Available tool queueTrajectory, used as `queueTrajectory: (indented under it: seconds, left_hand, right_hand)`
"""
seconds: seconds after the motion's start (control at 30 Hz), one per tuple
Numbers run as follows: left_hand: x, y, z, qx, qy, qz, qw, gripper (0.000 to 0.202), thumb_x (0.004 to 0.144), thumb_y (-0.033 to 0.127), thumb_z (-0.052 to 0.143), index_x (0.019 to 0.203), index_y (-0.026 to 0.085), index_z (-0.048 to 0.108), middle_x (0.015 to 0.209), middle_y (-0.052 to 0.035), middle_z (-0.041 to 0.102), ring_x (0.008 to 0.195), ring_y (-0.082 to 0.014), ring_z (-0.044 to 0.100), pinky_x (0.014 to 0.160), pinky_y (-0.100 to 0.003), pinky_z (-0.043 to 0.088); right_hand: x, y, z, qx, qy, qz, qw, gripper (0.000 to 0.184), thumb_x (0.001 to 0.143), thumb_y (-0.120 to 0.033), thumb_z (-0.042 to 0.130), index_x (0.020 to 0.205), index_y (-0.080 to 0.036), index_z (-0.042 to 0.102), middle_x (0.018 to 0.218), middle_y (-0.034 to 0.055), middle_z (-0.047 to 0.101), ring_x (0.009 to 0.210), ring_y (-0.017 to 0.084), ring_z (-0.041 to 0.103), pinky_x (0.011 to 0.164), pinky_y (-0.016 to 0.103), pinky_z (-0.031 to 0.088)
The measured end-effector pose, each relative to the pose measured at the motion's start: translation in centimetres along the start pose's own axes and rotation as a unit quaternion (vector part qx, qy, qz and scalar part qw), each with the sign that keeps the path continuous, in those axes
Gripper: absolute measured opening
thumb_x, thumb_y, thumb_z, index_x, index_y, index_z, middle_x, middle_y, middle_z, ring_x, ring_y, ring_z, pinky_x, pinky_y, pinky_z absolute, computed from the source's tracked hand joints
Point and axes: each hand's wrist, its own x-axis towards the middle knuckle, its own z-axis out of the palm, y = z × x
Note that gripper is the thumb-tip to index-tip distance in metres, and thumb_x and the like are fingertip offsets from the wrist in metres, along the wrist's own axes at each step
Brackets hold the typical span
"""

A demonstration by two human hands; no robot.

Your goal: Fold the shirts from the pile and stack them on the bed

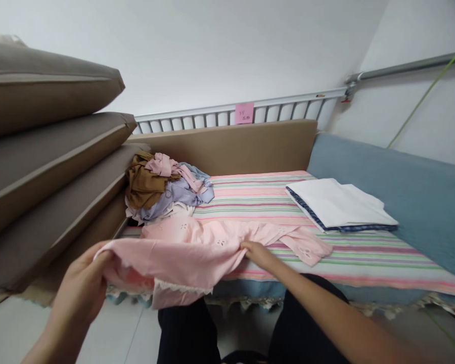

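A pink garment (220, 237) with cut-out flower shapes and a pale lace edge is stretched between my two hands. My left hand (86, 278) pinches one end of it, raised over the front edge of the bed. Closed on the cloth near its middle is my right hand (255, 254). Part of the garment lies on the striped sheet (246, 194), reaching right in a sleeve-like strip, while its lace edge hangs down toward my knees. The fingertips of both hands are partly hidden by the fabric.
Crumpled clothes (167, 184) in brown, pink, lilac and blue lie in a heap at the back left. Thick brown cushions (56, 146) are stacked on the left. A folded white and dark-blue cloth (337, 205) rests on the right. A radiator (200, 120) with a pink note runs behind.
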Motion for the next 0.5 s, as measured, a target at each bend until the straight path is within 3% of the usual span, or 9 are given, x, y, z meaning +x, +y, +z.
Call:
queueTrajectory:
  seconds: [0.1,0.17,0.23,0.37,0.43,0.5]
  left_hand:
    - [4.3,0.9,0.0,0.028,-0.043,-0.001,0.999,0.034,0.054,0.034,0.072,0.082,0.017,0.064,0.067,0.0023,0.065,0.064,-0.013,0.057,0.056,-0.02,0.043]
    - [7.0,0.4,0.1,0.065,-0.084,-0.026,0.994,0.038,0.051,0.036,0.073,0.081,0.014,0.063,0.067,0.0007,0.066,0.064,-0.014,0.056,0.057,-0.022,0.044]
    - [9.1,-1.0,0.6,0.128,-0.135,-0.072,0.98,0.04,0.047,0.039,0.074,0.076,0.013,0.062,0.063,-0.0005,0.065,0.062,-0.0153,0.056,0.055,-0.023,0.043]
    - [11.1,-4.1,2.3,0.256,-0.198,-0.151,0.934,0.036,0.043,0.04,0.074,0.067,0.016,0.061,0.053,0.002,0.059,0.048,-0.014,0.05,0.043,-0.023,0.036]
    - [11.1,-4.2,2.9,0.283,-0.212,-0.169,0.92,0.035,0.042,0.038,0.074,0.066,0.016,0.062,0.053,0.0011,0.06,0.048,-0.015,0.051,0.042,-0.024,0.037]
    - [10.9,-2.8,2.8,0.298,-0.219,-0.147,0.917,0.035,0.043,0.038,0.075,0.067,0.015,0.064,0.06,-0.0023,0.065,0.053,-0.0177,0.055,0.046,-0.026,0.042]
  right_hand:
    - [0.9,-1.2,-6.4,0.087,0.007,0.0,0.996,0.015,0.076,-0.023,0.048,0.08,-0.017,0.061,0.077,0.0037,0.066,0.077,0.019,0.061,0.075,0.032,0.049]
    - [0.8,-1.8,-10.3,0.26,0.023,0.018,0.965,0.016,0.076,-0.029,0.054,0.086,-0.018,0.06,0.078,0.0032,0.066,0.073,0.017,0.062,0.07,0.028,0.049]
    - [0.2,-1.9,-13.0,0.359,0.04,0.084,0.929,0.015,0.073,-0.028,0.06,0.085,-0.018,0.059,0.075,0.0031,0.066,0.068,0.015,0.062,0.065,0.026,0.049]
    - [-1.6,-1.7,-14.7,0.283,-0.006,0.311,0.907,0.016,0.078,-0.03,0.059,0.077,-0.015,0.062,0.072,0.0082,0.068,0.065,0.018,0.064,0.06,0.027,0.051]
    - [-2.4,-2.2,-15.3,0.26,-0.067,0.335,0.903,0.022,0.079,-0.035,0.058,0.078,-0.014,0.064,0.077,0.0103,0.07,0.07,0.02,0.066,0.063,0.029,0.053]
    - [-3.0,-3.2,-16.7,0.26,-0.087,0.28,0.92,0.024,0.079,-0.036,0.059,0.08,-0.014,0.066,0.081,0.0108,0.071,0.075,0.021,0.066,0.067,0.03,0.054]
